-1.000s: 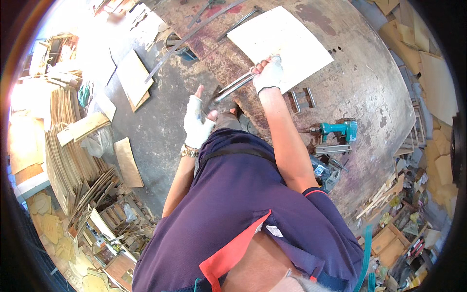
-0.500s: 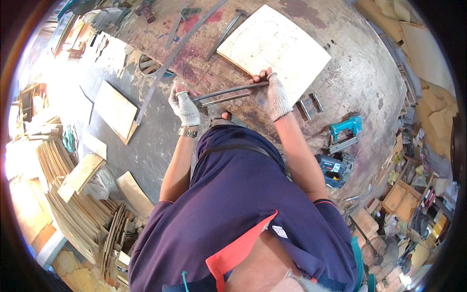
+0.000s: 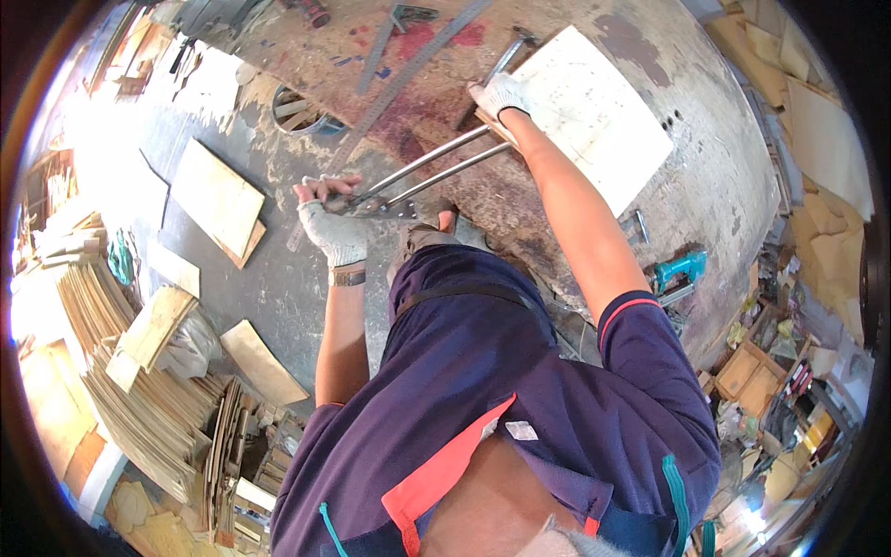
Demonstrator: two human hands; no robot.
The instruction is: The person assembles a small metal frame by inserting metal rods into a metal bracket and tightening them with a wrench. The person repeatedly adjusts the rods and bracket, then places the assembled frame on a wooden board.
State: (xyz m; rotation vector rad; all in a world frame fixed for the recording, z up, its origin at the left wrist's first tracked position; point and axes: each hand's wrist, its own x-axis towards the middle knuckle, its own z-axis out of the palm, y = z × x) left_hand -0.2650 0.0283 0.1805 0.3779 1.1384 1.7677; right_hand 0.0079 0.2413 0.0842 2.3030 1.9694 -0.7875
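Observation:
Both my hands wear pale fingerless work gloves. My left hand (image 3: 331, 223) is closed around the near left end of a metal frame, which has two parallel rods (image 3: 427, 160) and a dark plate (image 3: 379, 208) with holes. The rods slant up and right, their far ends meeting the corner of a pale square board (image 3: 594, 121). At that corner my right hand (image 3: 501, 96) is closed over the handle of a hammer (image 3: 522, 41). Part of the handle is hidden under the glove. The hammer lies along the board's left edge.
A steel ruler (image 3: 408, 88) and a set square (image 3: 413, 14) lie on the stained worktable (image 3: 715, 139). A teal staple gun (image 3: 679, 269) and a metal piece (image 3: 639, 226) are at right. Thin boards (image 3: 218, 190) and stacked wood strips (image 3: 139, 399) are at left.
My right hand has let go of the metal rods and moved up onto the hammer handle. My left hand has shifted left, keeping the frame. The view has shifted a little.

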